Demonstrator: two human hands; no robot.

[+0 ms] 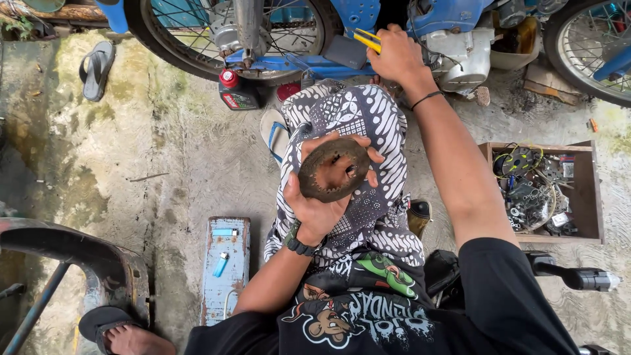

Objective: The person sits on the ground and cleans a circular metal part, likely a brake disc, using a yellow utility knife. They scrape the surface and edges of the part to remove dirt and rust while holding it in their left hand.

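My left hand [319, 200] holds a round, rusty brown metal disc [334, 169] with a toothed centre hole, fingers curled around its rim, above my patterned black-and-white trousers [368, 125]. My right hand [393, 56] reaches forward to the blue motorcycle [342, 16] and grips a tool with yellow handles [367, 39] close to the grey engine block [460, 56]. A black band sits on my right wrist, a dark watch on my left.
A wooden box [595, 190] of wires and small metal parts lies at right. A black oil bottle with a red cap [234, 92] stands by the rear wheel [230, 33]. A blue metal slab [225, 263] with a blue lighter lies at left. Sandals and a rusty frame [79, 253] are nearby.
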